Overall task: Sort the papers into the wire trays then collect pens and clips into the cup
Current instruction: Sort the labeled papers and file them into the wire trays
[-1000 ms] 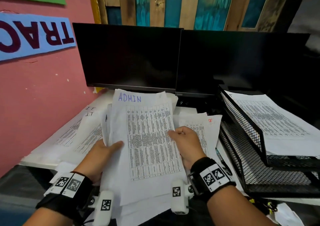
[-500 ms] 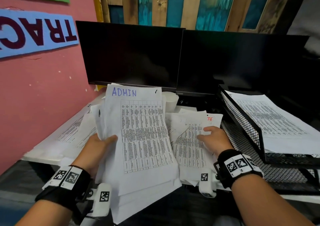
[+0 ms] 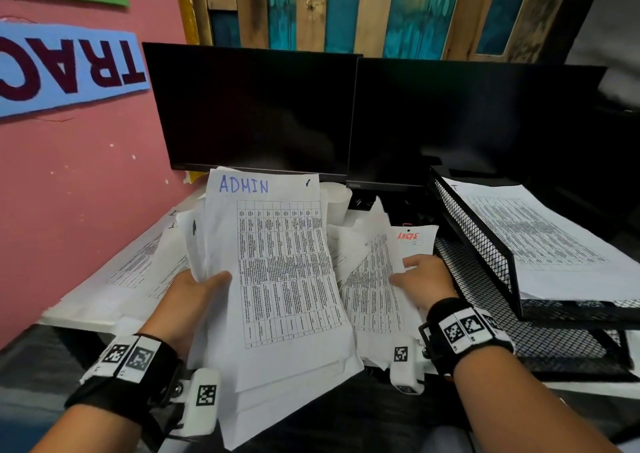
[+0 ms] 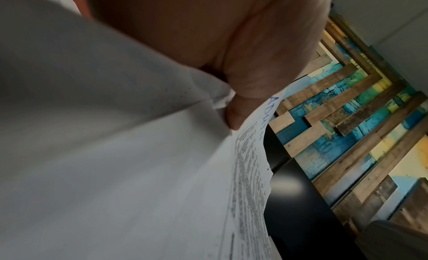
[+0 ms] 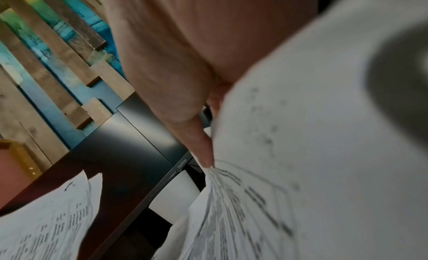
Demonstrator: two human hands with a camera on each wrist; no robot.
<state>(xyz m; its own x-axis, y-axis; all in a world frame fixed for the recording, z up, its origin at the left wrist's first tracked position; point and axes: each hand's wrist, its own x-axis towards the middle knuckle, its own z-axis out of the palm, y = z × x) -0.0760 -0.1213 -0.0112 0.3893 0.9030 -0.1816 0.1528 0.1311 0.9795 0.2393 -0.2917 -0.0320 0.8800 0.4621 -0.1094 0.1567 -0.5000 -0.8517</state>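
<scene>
My left hand (image 3: pixel 194 289) grips a thick stack of printed papers (image 3: pixel 284 272) by its left edge, thumb on top; the top sheet is headed ADMIN in blue. The left wrist view shows the thumb (image 4: pixel 234 117) pressed onto that stack (image 4: pixel 139 172). My right hand (image 3: pixel 422 279) is on the loose paper pile (image 3: pixel 370 279) beside the black wire trays (image 3: pixel 478 244). It pinches a printed sheet (image 5: pixel 301 154), thumb (image 5: pixel 203 150) on top and fingers hidden beneath. A sheet with a red label (image 3: pixel 412 237) lies just beyond it. A white cup (image 3: pixel 337 199) stands behind the papers.
The upper wire tray holds printed sheets (image 3: pixel 540 241); the lower tray's mesh (image 3: pixel 540 341) shows below it. Two dark monitors (image 3: pixel 252 106) (image 3: pixel 467 123) stand at the back. More papers (image 3: pixel 131 272) lie on the desk at the left, along the pink wall (image 3: pixel 69 192).
My right hand has let go of the ADMIN stack and moved right onto the loose pile by the trays. The left hand has kept hold of the stack and raised it slightly.
</scene>
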